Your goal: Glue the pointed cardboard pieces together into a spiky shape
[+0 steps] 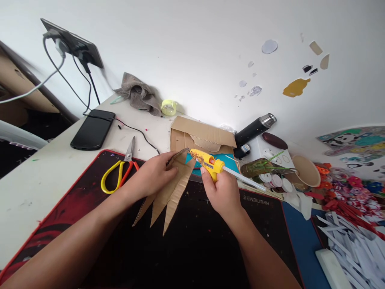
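My left hand (158,173) is closed on a piece of brown cardboard (173,184) cut into long pointed spikes that hang down over the mat. In my right hand (224,190) is a yellow hot glue gun (207,160), with a clear glue stick (245,177) poking out of its back. The nozzle touches or nearly touches the upper edge of the cardboard; I cannot tell which. Scissors (122,166) with yellow and red handles lie just left of my left hand. Behind the hands rests a folded cardboard piece (203,132).
A dark mat (192,249) with a red edge covers the desk. At the left lie a black phone (93,129) and cables; a grey cloth (140,94) and yellow tape roll (169,107) sit by the wall. To the right are a black thermos (255,129), jars and paper strips (355,245).
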